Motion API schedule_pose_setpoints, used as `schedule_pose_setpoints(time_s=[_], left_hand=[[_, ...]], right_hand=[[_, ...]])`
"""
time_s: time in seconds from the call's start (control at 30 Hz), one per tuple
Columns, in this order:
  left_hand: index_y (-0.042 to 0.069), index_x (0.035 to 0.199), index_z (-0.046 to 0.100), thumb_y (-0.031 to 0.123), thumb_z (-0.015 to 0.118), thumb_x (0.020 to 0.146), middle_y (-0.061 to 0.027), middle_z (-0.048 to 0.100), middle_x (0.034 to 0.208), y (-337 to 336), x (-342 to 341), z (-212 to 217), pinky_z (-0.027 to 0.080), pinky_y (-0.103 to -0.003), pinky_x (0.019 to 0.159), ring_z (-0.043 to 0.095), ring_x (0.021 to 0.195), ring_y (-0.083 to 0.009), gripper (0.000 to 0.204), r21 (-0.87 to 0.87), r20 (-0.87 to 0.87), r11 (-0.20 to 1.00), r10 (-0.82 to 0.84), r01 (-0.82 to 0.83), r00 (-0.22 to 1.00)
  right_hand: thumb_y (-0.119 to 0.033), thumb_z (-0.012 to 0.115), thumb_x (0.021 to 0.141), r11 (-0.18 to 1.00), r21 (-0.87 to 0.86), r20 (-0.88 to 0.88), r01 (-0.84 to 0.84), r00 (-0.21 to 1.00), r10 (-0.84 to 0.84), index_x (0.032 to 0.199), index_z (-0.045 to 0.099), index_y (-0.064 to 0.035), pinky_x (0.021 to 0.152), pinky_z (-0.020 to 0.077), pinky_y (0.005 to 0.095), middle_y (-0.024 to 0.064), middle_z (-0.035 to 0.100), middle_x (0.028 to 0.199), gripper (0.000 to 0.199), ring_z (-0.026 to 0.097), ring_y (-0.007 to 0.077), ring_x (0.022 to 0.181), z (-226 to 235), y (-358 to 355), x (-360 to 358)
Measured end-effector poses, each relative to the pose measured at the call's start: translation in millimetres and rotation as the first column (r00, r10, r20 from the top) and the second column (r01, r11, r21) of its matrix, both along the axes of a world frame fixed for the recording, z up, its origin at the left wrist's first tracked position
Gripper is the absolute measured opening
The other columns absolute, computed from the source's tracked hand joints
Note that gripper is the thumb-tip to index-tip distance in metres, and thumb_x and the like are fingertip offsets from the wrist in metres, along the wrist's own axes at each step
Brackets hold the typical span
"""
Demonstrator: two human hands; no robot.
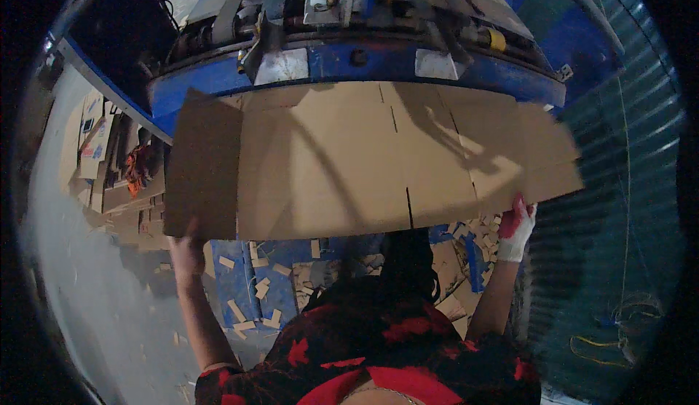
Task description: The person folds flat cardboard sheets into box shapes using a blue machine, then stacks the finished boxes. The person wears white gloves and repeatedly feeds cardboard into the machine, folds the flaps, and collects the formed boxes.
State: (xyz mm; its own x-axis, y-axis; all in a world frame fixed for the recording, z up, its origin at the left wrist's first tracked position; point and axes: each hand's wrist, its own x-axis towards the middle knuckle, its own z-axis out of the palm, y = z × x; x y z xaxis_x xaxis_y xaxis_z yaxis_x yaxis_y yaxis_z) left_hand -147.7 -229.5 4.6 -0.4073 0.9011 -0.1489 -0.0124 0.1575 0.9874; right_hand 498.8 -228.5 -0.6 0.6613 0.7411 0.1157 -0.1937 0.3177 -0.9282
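A wide flat cardboard box blank, creased and slotted, stretches in front of me between both hands. My left hand, bare, is closed on its near left corner, thumb on top and the other fingers hidden underneath. At the near right edge, my right hand grips the blank in a white and red glove, its fingers partly hidden below the board. The blank's far edge meets the blue front of a machine. Shadows fall across the board.
Two metal plates, the left plate and the right plate, sit on the machine's front. Stacked cardboard lies to the left. Small cardboard scraps litter the floor and blue base below. A corrugated green wall rises at right, with a yellow cable.
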Motion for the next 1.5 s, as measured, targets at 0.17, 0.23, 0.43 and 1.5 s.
schedule_pose_setpoints(time_s=[0.17, 0.23, 0.43, 1.5], left_hand=[[0.008, 0.131, 0.05, 0.0, 0.06, 0.083, -0.0187, 0.051, 0.131, 14, 88, -2, 0.043, -0.041, 0.097, 0.053, 0.118, -0.0329, 0.05, 0.108, -0.707, 0.93, -0.177, 0.351, 0.684], [0.01, 0.134, 0.048, -0.005, 0.059, 0.079, -0.019, 0.049, 0.134, 28, 111, -5, 0.041, -0.041, 0.1, 0.048, 0.124, -0.036, 0.059, 0.225, -0.809, 0.857, -0.101, 0.463, 0.579], [0.01, 0.134, 0.049, 0.0, 0.049, 0.083, -0.0169, 0.045, 0.139, 59, 125, 12, 0.034, -0.042, 0.107, 0.04, 0.131, -0.0354, 0.052, 0.153, -0.83, 0.823, -0.194, 0.548, 0.523], [0.009, 0.125, 0.057, 0.025, 0.066, 0.081, -0.0135, 0.047, 0.137, 174, 58, -18, 0.04, -0.04, 0.101, 0.044, 0.125, -0.0314, 0.047, -0.164, -0.952, 0.978, -0.123, -0.13, 0.281]], right_hand=[[0.0, 0.062, 0.081, 0.961, -0.27, 0.812, -0.056, 0.524, 0.259, 0.124, 0.05, -0.007, 0.095, 0.0435, 0.0422, 0.0116, 0.054, 0.12, 0.046, 0.053, 0.0289, 0.111, 29, -13, -89], [-0.003, 0.065, 0.075, 0.91, -0.386, 0.922, -0.148, -0.103, 0.374, 0.122, 0.051, -0.0081, 0.097, 0.0405, 0.0501, 0.0146, 0.052, 0.124, 0.049, 0.049, 0.0352, 0.116, 33, -9, -118], [-0.003, 0.063, 0.066, 0.929, -0.244, 0.891, -0.277, -0.443, 0.102, 0.119, 0.054, -0.0104, 0.097, 0.0363, 0.059, 0.0158, 0.051, 0.123, 0.054, 0.044, 0.0421, 0.119, 34, 32, -117], [-0.021, 0.061, 0.085, 0.963, -0.251, 0.955, 0.094, -0.136, 0.262, 0.13, 0.047, -0.0017, 0.105, 0.0326, 0.0478, 0.0197, 0.045, 0.136, 0.052, 0.042, 0.0407, 0.124, 28, 206, -28]])
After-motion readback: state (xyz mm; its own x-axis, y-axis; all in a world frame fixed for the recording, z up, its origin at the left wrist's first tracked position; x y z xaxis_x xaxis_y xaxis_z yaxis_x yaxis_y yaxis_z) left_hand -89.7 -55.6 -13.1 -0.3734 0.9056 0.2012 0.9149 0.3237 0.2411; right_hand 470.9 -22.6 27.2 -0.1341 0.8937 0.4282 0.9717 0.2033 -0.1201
